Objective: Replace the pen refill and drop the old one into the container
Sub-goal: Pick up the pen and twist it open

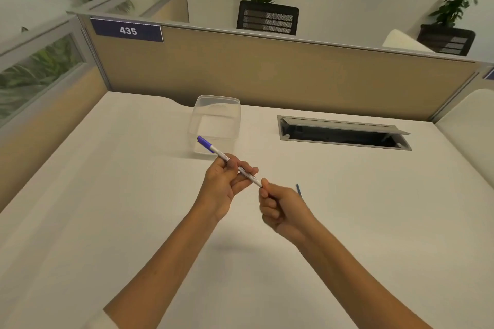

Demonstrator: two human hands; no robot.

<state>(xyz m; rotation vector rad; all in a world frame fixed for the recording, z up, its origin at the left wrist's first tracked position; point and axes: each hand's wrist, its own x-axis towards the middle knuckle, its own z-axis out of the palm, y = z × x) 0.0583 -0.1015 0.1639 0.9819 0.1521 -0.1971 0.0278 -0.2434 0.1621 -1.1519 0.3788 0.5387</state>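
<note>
A white pen (217,153) with a blue cap points up and to the left above the desk. My left hand (224,187) grips its barrel in the middle. My right hand (278,211) pinches the pen's lower tip end between thumb and forefinger. A thin blue refill (298,190) lies on the desk just behind my right hand, partly hidden by it. A clear plastic container (216,123) stands open and empty on the desk behind the pen.
The white desk (133,195) is bounded by a tan partition (267,72) at the back and left. An open cable tray (342,133) is set into the desk at the right rear. Potted plants sit beyond the partition.
</note>
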